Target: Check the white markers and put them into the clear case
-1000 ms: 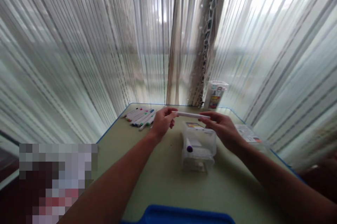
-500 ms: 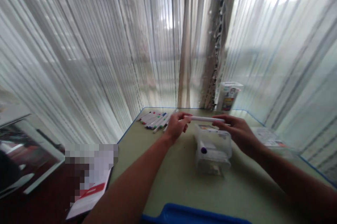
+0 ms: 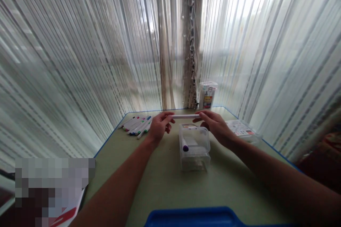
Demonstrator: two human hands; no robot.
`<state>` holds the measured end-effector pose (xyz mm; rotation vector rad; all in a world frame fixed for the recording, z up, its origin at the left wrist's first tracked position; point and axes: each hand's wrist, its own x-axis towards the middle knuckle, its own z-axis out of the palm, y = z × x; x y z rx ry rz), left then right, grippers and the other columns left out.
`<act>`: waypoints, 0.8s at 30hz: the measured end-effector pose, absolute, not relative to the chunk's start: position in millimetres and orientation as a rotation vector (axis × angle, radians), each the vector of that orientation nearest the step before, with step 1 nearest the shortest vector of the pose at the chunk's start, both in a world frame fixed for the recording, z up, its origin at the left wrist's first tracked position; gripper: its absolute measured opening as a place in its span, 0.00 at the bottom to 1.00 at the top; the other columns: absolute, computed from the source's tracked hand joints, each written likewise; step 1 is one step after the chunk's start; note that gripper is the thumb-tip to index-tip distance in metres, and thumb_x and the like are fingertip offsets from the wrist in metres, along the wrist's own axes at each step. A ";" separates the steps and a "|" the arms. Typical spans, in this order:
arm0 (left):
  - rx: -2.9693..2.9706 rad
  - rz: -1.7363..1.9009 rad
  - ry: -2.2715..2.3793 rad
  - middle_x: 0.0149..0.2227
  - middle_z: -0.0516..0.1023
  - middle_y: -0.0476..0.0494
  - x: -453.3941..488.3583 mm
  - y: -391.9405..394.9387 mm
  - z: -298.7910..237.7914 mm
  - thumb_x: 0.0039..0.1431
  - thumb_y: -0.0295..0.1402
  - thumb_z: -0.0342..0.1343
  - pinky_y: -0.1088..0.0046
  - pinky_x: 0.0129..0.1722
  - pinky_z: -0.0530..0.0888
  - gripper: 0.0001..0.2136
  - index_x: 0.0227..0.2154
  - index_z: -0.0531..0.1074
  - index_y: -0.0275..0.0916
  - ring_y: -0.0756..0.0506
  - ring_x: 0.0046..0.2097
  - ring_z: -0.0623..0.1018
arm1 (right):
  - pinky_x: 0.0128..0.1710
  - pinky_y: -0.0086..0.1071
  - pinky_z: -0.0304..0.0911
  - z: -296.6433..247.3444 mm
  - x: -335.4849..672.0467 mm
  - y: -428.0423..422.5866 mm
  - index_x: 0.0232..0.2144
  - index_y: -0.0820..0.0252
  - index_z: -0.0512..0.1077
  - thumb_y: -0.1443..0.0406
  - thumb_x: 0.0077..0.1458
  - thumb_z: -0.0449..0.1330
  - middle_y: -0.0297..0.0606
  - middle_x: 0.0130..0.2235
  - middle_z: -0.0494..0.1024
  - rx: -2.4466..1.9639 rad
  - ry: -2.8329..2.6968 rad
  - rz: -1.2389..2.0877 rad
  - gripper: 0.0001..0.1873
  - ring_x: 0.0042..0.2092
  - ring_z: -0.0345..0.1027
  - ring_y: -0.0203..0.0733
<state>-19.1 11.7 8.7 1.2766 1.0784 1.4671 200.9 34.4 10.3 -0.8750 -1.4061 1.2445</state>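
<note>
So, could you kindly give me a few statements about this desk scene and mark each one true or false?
1. The left hand and the right hand both hold the white marker. True.
2. The white marker is held upright. False: it is roughly level between the hands.
3. Several loose markers lie on the table, left of the clear box. True.
4. There is nothing inside the clear box. False: a purple-ended marker lies in it.
5. A labelled container stands near the far edge of the table. True.
6. The clear box is farther from the camera than the labelled container. False: it is nearer.
</note>
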 end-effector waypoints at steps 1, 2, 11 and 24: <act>1.258 1.463 1.074 0.28 0.75 0.47 -19.1 11.5 9.0 0.55 0.34 0.58 0.78 0.17 0.63 0.11 0.38 0.76 0.34 0.55 0.18 0.68 | 0.16 0.27 0.56 11.1 201.0 33.5 0.36 0.61 0.71 0.55 0.54 0.62 0.40 0.31 0.81 -0.876 -1.389 1.256 0.15 0.19 0.64 0.32; 1.243 1.458 1.070 0.28 0.76 0.46 -19.2 11.3 9.3 0.55 0.34 0.57 0.78 0.17 0.63 0.11 0.38 0.76 0.34 0.55 0.18 0.68 | 0.16 0.27 0.56 11.9 201.0 32.7 0.36 0.61 0.71 0.55 0.55 0.61 0.40 0.31 0.81 -0.882 -1.373 1.264 0.14 0.19 0.64 0.32; 1.254 1.467 1.103 0.27 0.77 0.44 -18.4 12.1 10.8 0.58 0.33 0.54 0.78 0.18 0.63 0.10 0.38 0.77 0.34 0.54 0.18 0.68 | 0.16 0.26 0.56 16.3 199.5 33.1 0.35 0.62 0.71 0.61 0.61 0.56 0.39 0.28 0.80 -0.936 -1.325 1.287 0.09 0.18 0.64 0.32; 1.280 1.474 1.108 0.27 0.77 0.45 -14.9 12.7 12.1 0.59 0.31 0.53 0.78 0.18 0.61 0.09 0.35 0.77 0.34 0.54 0.19 0.67 | 0.17 0.29 0.57 14.0 203.8 34.1 0.34 0.58 0.71 0.52 0.58 0.59 0.40 0.30 0.80 -0.948 -1.433 1.187 0.15 0.23 0.68 0.37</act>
